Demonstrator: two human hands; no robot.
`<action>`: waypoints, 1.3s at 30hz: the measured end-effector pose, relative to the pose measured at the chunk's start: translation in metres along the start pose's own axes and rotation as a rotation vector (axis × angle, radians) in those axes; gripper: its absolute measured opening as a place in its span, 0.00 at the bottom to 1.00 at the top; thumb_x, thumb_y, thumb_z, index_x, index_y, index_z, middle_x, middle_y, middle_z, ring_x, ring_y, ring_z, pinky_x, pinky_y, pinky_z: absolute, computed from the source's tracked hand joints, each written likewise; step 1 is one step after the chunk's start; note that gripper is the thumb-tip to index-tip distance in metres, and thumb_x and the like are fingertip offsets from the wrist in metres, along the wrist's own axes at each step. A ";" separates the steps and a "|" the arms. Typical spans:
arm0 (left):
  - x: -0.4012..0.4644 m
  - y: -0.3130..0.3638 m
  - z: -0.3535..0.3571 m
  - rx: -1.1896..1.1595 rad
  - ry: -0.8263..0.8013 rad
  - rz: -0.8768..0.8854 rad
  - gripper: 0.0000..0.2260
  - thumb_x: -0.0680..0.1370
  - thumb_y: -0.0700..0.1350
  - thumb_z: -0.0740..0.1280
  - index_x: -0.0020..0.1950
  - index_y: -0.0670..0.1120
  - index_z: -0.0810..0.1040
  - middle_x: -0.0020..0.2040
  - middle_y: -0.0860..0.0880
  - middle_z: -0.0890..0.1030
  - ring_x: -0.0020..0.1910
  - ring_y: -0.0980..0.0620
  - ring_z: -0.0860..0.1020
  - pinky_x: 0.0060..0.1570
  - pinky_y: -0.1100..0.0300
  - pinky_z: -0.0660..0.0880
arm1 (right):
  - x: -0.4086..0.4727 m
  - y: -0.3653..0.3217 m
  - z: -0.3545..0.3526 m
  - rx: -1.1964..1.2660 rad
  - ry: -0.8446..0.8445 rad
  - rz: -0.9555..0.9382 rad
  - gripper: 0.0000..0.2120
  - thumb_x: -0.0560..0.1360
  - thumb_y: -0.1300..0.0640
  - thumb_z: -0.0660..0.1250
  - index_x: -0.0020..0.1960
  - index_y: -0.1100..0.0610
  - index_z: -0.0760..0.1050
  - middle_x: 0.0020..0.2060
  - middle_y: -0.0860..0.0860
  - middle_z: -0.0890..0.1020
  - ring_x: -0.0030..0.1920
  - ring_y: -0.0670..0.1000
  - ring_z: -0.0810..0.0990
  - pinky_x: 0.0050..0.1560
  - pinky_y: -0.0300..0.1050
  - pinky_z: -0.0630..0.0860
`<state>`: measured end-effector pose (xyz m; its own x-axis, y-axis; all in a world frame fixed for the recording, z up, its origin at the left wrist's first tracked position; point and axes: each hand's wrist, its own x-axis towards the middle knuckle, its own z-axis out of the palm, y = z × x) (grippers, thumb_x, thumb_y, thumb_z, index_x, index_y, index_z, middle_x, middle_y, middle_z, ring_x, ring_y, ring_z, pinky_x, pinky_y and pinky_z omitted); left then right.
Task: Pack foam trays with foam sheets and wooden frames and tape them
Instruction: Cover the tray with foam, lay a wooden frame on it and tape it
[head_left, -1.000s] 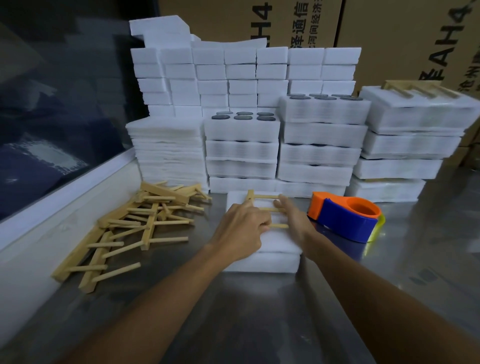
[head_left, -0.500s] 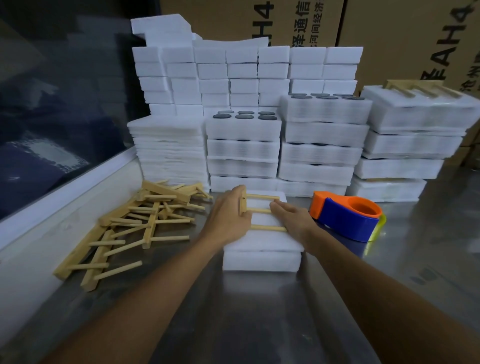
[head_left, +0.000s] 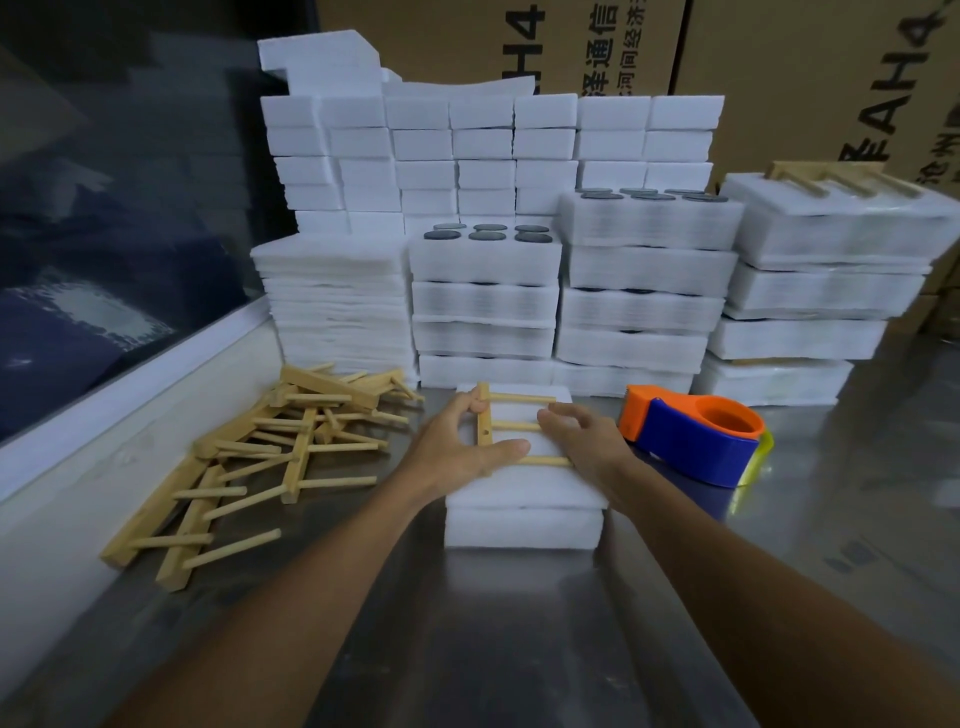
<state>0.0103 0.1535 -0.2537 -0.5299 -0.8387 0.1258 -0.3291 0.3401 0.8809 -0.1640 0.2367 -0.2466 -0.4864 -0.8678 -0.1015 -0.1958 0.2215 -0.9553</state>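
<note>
Steel worktop (head_left: 519, 649): bears all items listed.
Foam stock (head_left: 483, 260), rear: stacked trays and sheets, 2 stacks topped with dark discs.
Foam tray (head_left: 522, 525), centre front: sheet-covered, carrying 1 wooden frame (head_left: 511, 427) on top.
Loose frames (head_left: 270, 457), left of tray: jumbled heap.
Tape dispenser (head_left: 693, 434), just right of tray: blue and orange, untouched.
Left hand (head_left: 452, 449): curled fingers on the frame's bar, thumb stretched under it onto the foam.
Right hand (head_left: 582, 439): fingers loosely curled over the 3 pegs; actual pinch not discernible.
Step judged: seating frame on foam.
Next move judged: square frame, hold pack down, reach right for dispenser.
</note>
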 end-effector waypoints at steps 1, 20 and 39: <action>0.000 0.002 0.000 -0.008 0.002 0.002 0.31 0.63 0.61 0.79 0.61 0.55 0.73 0.64 0.60 0.69 0.51 0.64 0.72 0.31 0.77 0.71 | 0.000 0.000 0.000 -0.006 0.021 -0.010 0.21 0.79 0.45 0.67 0.70 0.50 0.71 0.67 0.53 0.74 0.58 0.53 0.78 0.60 0.50 0.78; -0.001 0.010 0.010 0.159 0.121 -0.046 0.24 0.65 0.70 0.64 0.56 0.59 0.75 0.56 0.63 0.75 0.54 0.55 0.76 0.58 0.49 0.75 | 0.013 0.001 -0.063 -0.724 0.423 -0.350 0.18 0.81 0.47 0.63 0.67 0.55 0.75 0.60 0.57 0.81 0.59 0.58 0.78 0.60 0.55 0.75; 0.017 0.010 0.000 0.065 0.097 -0.044 0.11 0.80 0.43 0.62 0.43 0.56 0.79 0.58 0.58 0.78 0.56 0.54 0.74 0.54 0.60 0.69 | 0.017 0.008 -0.122 -0.753 0.390 -0.166 0.22 0.77 0.41 0.67 0.38 0.60 0.72 0.34 0.57 0.78 0.36 0.59 0.76 0.36 0.47 0.69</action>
<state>-0.0022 0.1427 -0.2424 -0.4367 -0.8896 0.1340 -0.4021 0.3263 0.8555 -0.2783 0.2778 -0.2221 -0.6320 -0.7309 0.2574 -0.7354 0.4610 -0.4966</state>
